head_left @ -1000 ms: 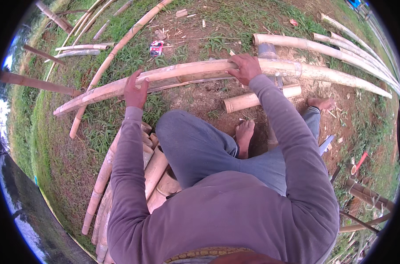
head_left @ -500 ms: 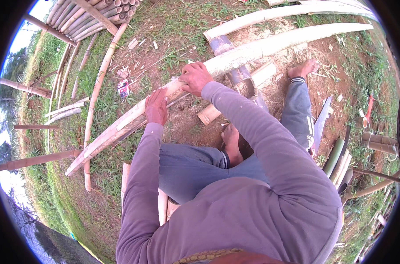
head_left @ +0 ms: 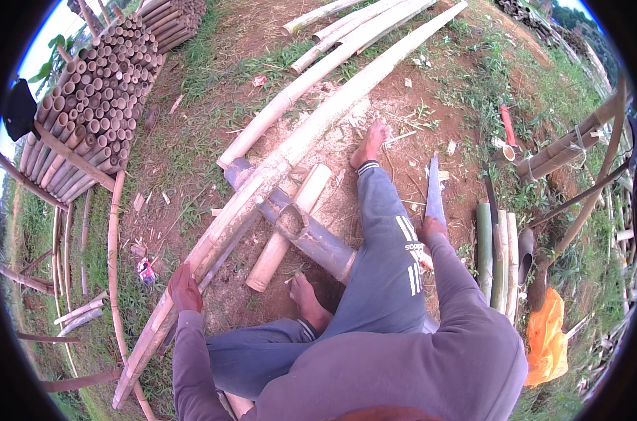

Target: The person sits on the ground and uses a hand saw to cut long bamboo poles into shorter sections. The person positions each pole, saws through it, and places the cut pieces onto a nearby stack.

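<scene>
The fingers of the left hand (head_left: 184, 289) are clenched over the near part of a long split bamboo pole (head_left: 311, 133), which runs from the near left of the ground diagonally up to the far right. The right hand (head_left: 431, 229) is wrapped around the handle of a long flat blade (head_left: 435, 193) that lies on the dirt pointing away, just right of the outstretched leg in grey trousers (head_left: 385, 259).

The pole rests across a grey metal pipe (head_left: 301, 231), with a short bamboo piece (head_left: 290, 228) lying against it. A bare foot (head_left: 369, 144) touches the ground beside the pole. To the right lie cut green and pale bamboo strips (head_left: 497, 256) and an orange bag (head_left: 547, 337). Far left stands a stack of bamboo poles (head_left: 97, 91) seen end-on.
</scene>
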Demonstrator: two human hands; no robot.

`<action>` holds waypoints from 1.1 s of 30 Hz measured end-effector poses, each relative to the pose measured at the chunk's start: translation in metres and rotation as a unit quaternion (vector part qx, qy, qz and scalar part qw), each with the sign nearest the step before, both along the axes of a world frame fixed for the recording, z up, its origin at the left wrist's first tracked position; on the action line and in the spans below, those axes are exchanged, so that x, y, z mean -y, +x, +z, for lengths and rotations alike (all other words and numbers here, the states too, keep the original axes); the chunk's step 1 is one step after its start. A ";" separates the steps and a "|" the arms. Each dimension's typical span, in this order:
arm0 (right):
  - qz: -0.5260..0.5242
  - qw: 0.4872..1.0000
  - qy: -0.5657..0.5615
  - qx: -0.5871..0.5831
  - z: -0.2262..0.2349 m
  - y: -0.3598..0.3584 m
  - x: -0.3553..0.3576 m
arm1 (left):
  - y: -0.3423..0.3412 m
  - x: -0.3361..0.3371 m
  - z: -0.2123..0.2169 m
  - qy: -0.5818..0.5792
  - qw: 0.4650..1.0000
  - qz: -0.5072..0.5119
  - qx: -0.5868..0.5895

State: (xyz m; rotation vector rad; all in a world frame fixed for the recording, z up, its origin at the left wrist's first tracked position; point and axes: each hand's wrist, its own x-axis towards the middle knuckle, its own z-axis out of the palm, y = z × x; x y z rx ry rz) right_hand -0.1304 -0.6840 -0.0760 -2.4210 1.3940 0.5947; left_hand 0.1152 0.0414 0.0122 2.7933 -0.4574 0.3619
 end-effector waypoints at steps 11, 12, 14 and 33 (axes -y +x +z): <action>-0.002 1.000 -0.023 0.008 -0.044 -0.074 -0.065 | 0.009 0.003 0.015 0.072 0.996 0.033 0.029; 0.025 0.999 -0.028 -0.013 -0.042 -0.081 -0.064 | 0.011 0.009 0.011 0.064 0.997 0.043 0.024; 0.031 0.999 -0.024 -0.011 -0.046 -0.089 -0.067 | 0.010 0.009 0.011 0.055 0.997 0.043 0.013; 0.028 0.690 0.148 0.708 0.158 0.038 -0.163 | -0.001 0.009 0.001 0.000 0.997 0.075 -0.010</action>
